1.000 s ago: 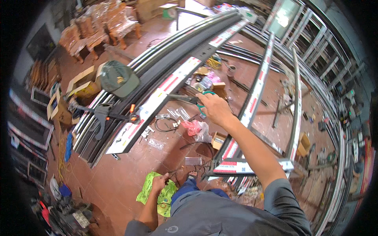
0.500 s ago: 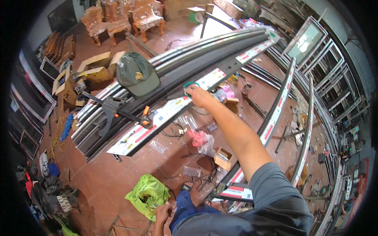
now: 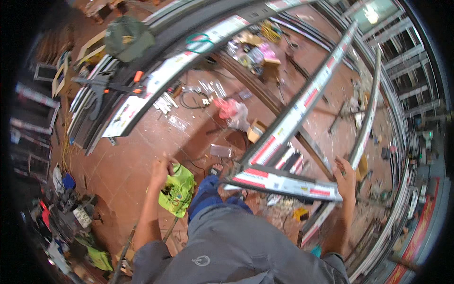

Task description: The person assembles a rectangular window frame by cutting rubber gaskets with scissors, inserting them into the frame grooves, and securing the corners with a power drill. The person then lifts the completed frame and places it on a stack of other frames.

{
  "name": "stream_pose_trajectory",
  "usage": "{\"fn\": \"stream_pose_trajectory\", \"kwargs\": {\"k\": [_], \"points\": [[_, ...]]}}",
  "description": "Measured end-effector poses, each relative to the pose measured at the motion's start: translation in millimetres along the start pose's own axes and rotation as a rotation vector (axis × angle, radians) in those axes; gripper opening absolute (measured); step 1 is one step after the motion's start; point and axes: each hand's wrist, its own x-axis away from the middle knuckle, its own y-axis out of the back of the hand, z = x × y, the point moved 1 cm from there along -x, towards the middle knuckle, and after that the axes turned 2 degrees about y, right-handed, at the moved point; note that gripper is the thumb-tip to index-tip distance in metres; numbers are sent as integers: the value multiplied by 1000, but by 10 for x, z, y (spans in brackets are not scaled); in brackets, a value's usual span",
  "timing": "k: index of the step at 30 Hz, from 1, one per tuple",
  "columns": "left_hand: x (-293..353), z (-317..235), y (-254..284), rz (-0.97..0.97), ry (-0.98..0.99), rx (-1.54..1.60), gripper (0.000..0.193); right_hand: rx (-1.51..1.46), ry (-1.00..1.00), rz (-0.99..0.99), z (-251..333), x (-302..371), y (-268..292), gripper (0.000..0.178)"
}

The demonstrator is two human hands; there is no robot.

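My right hand (image 3: 345, 176) grips the near corner of an aluminium frame (image 3: 283, 182) covered in red and white protective film. The frame's long rail runs up and away to the right. My left hand (image 3: 161, 168) hangs by my side and holds a bright green cloth (image 3: 178, 189) with a dark patch on it. My blue trouser leg and foot (image 3: 215, 182) stand between the two hands on the red tiled floor. A green loop of tape (image 3: 200, 42) lies on the long profiles at the top.
Long aluminium profiles (image 3: 161, 71) lie on supports at the upper left, with a green cap (image 3: 127, 38) and an orange-handled clamp (image 3: 111, 87) on them. Pink bag (image 3: 227, 108), small cardboard box (image 3: 257, 130) and scattered hardware litter the floor. Window frames (image 3: 402, 61) stand stacked at the right.
My right hand has pulled back from the long profiles near the green tape loop and now grips the near frame corner. My view has swung toward the right.
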Motion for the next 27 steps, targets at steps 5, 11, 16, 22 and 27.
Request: {"fn": "stream_pose_trajectory", "kwargs": {"k": [5, 11, 16, 22, 27], "points": [[289, -352, -463, 193, 23, 238, 43, -161, -156, -418, -497, 1404, 30, 64], [673, -575, -1355, 357, -95, 159, 59, -511, -597, -880, -1349, 1931, -123, 62], [727, -665, -1535, 313, -82, -38, 44, -213, -564, -747, -1926, 1678, -120, 58], [732, -684, -1584, 277, 7, 34, 32, -459, -522, -693, -1927, 1250, -178, 45], [792, -643, -1632, 257, -237, -58, 33, -319, -504, -654, -1804, 1366, -110, 44]]}}
